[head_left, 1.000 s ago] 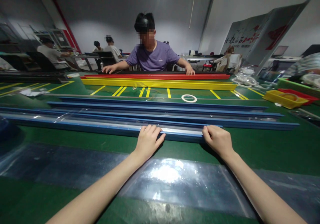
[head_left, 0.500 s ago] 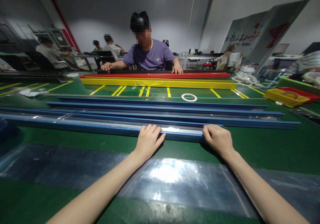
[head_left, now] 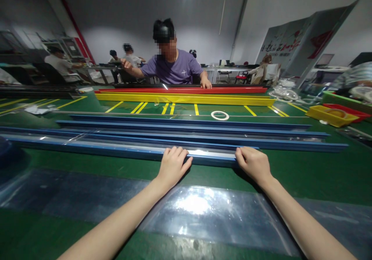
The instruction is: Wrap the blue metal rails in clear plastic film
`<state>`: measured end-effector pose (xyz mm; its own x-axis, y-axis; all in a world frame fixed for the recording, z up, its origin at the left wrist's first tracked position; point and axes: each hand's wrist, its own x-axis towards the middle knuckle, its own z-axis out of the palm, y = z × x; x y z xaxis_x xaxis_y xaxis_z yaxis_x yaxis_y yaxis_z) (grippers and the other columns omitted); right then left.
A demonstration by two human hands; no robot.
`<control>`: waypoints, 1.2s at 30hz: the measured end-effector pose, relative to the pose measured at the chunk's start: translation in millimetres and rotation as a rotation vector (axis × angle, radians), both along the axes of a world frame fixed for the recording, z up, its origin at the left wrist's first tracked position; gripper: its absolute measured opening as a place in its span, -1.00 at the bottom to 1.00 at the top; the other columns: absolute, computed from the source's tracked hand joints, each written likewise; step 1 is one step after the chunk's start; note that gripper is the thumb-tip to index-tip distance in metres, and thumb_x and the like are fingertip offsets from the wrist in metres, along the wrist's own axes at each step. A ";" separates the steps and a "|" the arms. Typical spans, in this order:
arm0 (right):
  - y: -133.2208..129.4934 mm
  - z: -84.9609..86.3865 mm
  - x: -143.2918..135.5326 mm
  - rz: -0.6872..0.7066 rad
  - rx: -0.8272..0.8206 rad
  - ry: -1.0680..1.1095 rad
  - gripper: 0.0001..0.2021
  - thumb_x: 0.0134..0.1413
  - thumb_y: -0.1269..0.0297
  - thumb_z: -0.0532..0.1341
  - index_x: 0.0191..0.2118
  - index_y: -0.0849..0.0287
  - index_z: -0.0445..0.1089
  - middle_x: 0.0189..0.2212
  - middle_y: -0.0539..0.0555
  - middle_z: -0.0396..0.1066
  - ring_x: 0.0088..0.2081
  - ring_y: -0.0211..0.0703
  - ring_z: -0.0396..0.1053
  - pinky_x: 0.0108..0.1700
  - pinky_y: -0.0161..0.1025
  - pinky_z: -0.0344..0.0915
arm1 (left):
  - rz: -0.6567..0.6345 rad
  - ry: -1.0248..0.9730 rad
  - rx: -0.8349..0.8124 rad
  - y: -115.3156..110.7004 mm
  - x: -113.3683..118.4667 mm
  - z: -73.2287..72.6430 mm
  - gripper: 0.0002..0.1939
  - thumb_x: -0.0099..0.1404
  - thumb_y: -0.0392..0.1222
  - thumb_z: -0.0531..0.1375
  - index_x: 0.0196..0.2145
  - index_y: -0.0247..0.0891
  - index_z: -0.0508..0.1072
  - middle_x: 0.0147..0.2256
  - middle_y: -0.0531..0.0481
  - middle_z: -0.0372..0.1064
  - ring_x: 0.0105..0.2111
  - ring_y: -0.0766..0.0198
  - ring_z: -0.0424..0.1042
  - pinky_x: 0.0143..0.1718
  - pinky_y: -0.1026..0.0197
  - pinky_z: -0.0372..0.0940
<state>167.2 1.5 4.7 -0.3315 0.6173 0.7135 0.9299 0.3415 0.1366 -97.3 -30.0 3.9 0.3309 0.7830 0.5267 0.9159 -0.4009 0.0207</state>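
The nearest long blue channel [head_left: 116,150] lies across the green table, with a clear, shiny strip along its inside. My left hand [head_left: 173,165] curls its fingers over the near wall, with the thumb on the front side. At the channel's right end, my right hand [head_left: 253,163] is closed around the tip; its fingertips are largely hidden. Just behind lie more blue channels [head_left: 285,143], roughly parallel to it. In front, under my forearms, a wide clear plastic sheet [head_left: 232,213] reflects the light.
A white tape ring [head_left: 220,115] lies beyond the blue channels. Further back are a yellow channel [head_left: 186,99] and a red channel [head_left: 180,91], with a co-worker [head_left: 177,68] behind them. Yellow tray [head_left: 331,116] and plastic bundle [head_left: 285,89] stand at right.
The co-worker opposite has raised one hand, on my left, off the channels. My own hands keep the same hold on the blue channel; the view has tilted slightly.
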 end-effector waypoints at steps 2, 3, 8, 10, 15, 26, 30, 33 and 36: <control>-0.1 0.1 0.2 0.001 -0.007 0.001 -0.62 0.08 0.29 -0.04 -0.71 0.20 0.20 -0.71 0.00 0.28 -0.61 -0.35 0.20 -0.52 -0.34 -0.07 | -0.004 -0.011 0.004 -0.7 0.1 0.0 -0.78 0.27 -0.10 -0.03 -0.38 -0.25 0.32 -0.39 0.00 0.34 -0.35 0.23 0.23 -0.32 0.16 0.00; -0.2 0.1 0.2 0.002 -0.009 0.000 -0.62 0.08 0.29 -0.05 -0.71 0.20 0.19 -0.71 0.00 0.28 -0.61 -0.35 0.20 -0.52 -0.34 -0.07 | -0.007 -0.017 0.005 -1.0 0.2 0.1 -0.78 0.27 -0.10 -0.03 -0.37 -0.24 0.32 -0.39 0.01 0.34 -0.35 0.23 0.23 -0.32 0.16 0.00; -0.2 0.8 -0.2 -0.001 -0.013 0.005 -0.62 0.08 0.28 -0.05 -0.71 0.20 0.20 -0.71 0.00 0.28 -0.61 -0.35 0.20 -0.52 -0.35 -0.07 | -0.020 -0.050 0.002 -1.0 0.6 0.5 -0.80 0.26 -0.12 -0.03 -0.34 -0.24 0.32 -0.38 0.01 0.35 -0.34 0.23 0.25 -0.31 0.16 0.01; -0.4 0.9 -0.4 -0.001 -0.018 0.009 -0.62 0.08 0.28 -0.05 -0.71 0.20 0.20 -0.71 0.00 0.28 -0.61 -0.35 0.20 -0.52 -0.34 -0.07 | -0.023 -0.064 -0.002 -0.8 0.7 0.2 -0.81 0.26 -0.12 -0.02 -0.35 -0.24 0.31 -0.38 0.01 0.36 -0.34 0.24 0.26 -0.30 0.16 0.01; -0.7 0.6 -0.1 -0.003 -0.037 0.015 -0.61 0.09 0.27 -0.07 -0.70 0.20 0.20 -0.70 0.02 0.29 -0.60 -0.33 0.20 -0.52 -0.34 -0.07 | -0.029 -0.081 -0.007 -1.8 0.7 -0.9 -0.82 0.26 -0.13 -0.02 -0.35 -0.25 0.31 -0.39 0.02 0.36 -0.35 0.24 0.27 -0.29 0.16 0.02; -0.6 1.1 -0.4 -0.007 -0.043 0.004 -0.61 0.09 0.27 -0.06 -0.70 0.20 0.20 -0.70 0.01 0.29 -0.60 -0.34 0.21 -0.52 -0.34 -0.07 | -0.019 -0.034 0.000 0.1 0.7 0.1 -0.81 0.26 -0.13 -0.03 -0.36 -0.24 0.32 -0.39 0.00 0.36 -0.35 0.23 0.26 -0.31 0.15 0.02; -1.0 1.8 -0.8 -0.004 -0.038 0.010 -0.61 0.09 0.27 -0.07 -0.70 0.20 0.20 -0.70 0.01 0.29 -0.61 -0.34 0.20 -0.52 -0.34 -0.07 | -0.018 -0.029 -0.001 -0.3 0.7 -0.8 -0.80 0.26 -0.13 -0.03 -0.36 -0.25 0.32 -0.39 0.00 0.36 -0.34 0.22 0.26 -0.31 0.15 0.02; -1.2 2.4 -0.9 -0.002 -0.038 0.007 -0.61 0.09 0.27 -0.06 -0.70 0.19 0.21 -0.70 0.01 0.29 -0.61 -0.34 0.20 -0.52 -0.34 -0.07 | -0.018 -0.026 -0.003 -0.6 0.7 -0.8 -0.80 0.26 -0.13 -0.04 -0.36 -0.25 0.32 -0.39 0.01 0.36 -0.34 0.23 0.25 -0.31 0.15 0.02; -1.5 2.8 -0.9 -0.007 -0.047 -0.001 -0.61 0.09 0.27 -0.06 -0.70 0.19 0.21 -0.70 0.01 0.28 -0.61 -0.34 0.20 -0.52 -0.34 -0.07 | -0.018 -0.024 -0.010 -0.6 0.8 0.1 -0.80 0.27 -0.13 -0.04 -0.35 -0.25 0.32 -0.38 0.00 0.36 -0.34 0.22 0.25 -0.30 0.14 0.02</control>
<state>166.3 0.0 7.5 -0.3280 0.6519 0.6836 0.9320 0.3415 0.1215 -96.5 -30.6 3.9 0.3319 0.7825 0.5268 0.9078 -0.4168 0.0471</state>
